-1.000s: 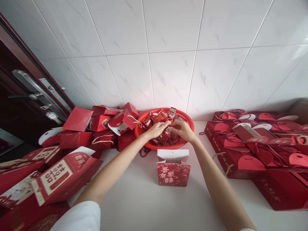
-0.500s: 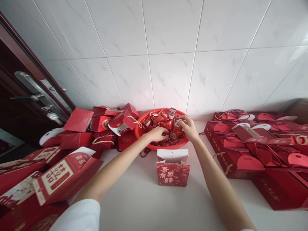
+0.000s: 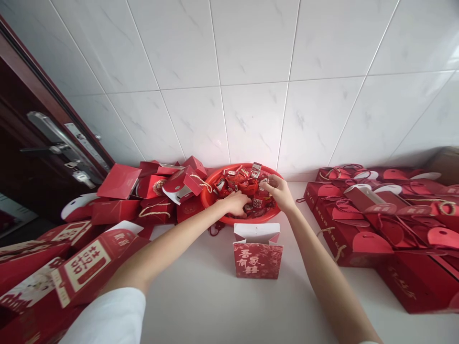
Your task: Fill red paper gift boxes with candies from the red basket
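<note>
A red plastic basket (image 3: 267, 218) with a perforated side holds many small wrapped candies (image 3: 241, 180), mostly red. My left hand (image 3: 237, 204) reaches down among them, its fingers curled. Whatever those fingers hold is hidden. At the basket's right side my right hand (image 3: 281, 192) pinches a small red-and-white wrapped candy (image 3: 264, 183) between thumb and fingers. Just in front of the basket stands a small red paper gift box (image 3: 258, 260), upright with its top open and white inner flaps showing. Neither hand touches this box.
Red gift boxes (image 3: 118, 181) with cord handles are heaped on the left. More closed red boxes (image 3: 353, 246) stand in rows on the right. A white tiled wall (image 3: 251, 114) rises behind the white tabletop (image 3: 201, 296). A dark door with a metal handle (image 3: 53, 134) is at far left.
Both hands stay in the basket, with only small finger movements. My left hand has shifted slightly right and down. The view has tilted a little; the gift box stands where it was.
</note>
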{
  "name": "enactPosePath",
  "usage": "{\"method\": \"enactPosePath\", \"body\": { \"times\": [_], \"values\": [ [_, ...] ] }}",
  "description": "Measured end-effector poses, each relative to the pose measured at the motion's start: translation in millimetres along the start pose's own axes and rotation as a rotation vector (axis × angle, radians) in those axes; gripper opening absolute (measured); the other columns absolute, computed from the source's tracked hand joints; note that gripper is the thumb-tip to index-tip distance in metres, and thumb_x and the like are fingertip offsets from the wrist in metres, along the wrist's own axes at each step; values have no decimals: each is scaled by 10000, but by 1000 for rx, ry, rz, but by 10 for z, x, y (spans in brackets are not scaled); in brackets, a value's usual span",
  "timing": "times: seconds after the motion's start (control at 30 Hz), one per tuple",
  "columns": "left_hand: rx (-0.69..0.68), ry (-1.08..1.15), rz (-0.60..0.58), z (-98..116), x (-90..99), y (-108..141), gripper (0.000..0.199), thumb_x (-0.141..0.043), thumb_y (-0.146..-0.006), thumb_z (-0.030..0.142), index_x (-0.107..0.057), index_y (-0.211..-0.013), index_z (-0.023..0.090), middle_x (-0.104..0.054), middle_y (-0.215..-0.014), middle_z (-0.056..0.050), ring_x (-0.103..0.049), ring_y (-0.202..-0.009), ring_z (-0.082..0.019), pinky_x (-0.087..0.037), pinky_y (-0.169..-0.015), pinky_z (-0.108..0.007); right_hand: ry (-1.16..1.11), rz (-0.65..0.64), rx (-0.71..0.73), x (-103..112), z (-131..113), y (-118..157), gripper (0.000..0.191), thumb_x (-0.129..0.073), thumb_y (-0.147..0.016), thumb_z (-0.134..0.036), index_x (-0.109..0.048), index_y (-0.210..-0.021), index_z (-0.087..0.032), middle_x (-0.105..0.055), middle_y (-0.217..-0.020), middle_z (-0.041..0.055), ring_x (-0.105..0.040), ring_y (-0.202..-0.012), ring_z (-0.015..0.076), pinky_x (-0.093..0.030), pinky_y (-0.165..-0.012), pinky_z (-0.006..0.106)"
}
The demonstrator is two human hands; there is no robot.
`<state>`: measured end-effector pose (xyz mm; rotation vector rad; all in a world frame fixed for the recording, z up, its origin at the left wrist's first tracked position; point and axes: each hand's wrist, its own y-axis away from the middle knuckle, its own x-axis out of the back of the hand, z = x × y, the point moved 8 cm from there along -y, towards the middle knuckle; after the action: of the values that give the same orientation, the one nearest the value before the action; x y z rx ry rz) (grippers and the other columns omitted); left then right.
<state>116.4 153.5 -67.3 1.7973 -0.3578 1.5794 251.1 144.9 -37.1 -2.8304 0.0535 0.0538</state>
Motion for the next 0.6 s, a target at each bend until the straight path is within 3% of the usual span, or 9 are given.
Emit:
{"method": "enactPosePath", "body": {
  "times": [0.1, 0.3, 0.43, 0.6],
  "values": [
    [48, -14, 0, -36, 29, -46, 435, -760, -693, 407, -723, -1089, 233, -724, -1130, -112, -577, -1181, -347, -463, -1002, -427, 50, -24, 65, -23, -102, 17, 359, -757, -715, -427, -474, -643, -219, -486, -596, -37, -430, -566, 120, -349, -536, 275],
    [92, 108, -23, -64, 16, -282, 352, -889, -472, 400, -683, -693, 220, -750, -881, -114, -680, -984, -357, -518, -887, -385, 65, -17, 70, -27, -132, 20, 300, -735, -730, -419, -523, -647, -223, -466, -580, -31, -405, -563, 131, -338, -538, 287],
    [136, 313, -43, -82, -71, -424, 321, -872, -440, 356, -608, -558, 217, -706, -704, -78, -698, -895, -328, -540, -804, -338, 76, -11, 72, -23, -122, 14, 310, -730, -722, -429, -513, -643, -222, -462, -586, -30, -400, -569, 128, -329, -545, 284],
    [71, 438, -121, -31, -162, -433, 258, -838, -453, 252, -585, -486, 210, -642, -564, -43, -672, -671, -291, -535, -633, -344, 88, -11, 53, -18, -89, 11, 309, -722, -726, -422, -507, -642, -217, -494, -602, -28, -420, -580, 127, -332, -549, 280]
  ]
}}
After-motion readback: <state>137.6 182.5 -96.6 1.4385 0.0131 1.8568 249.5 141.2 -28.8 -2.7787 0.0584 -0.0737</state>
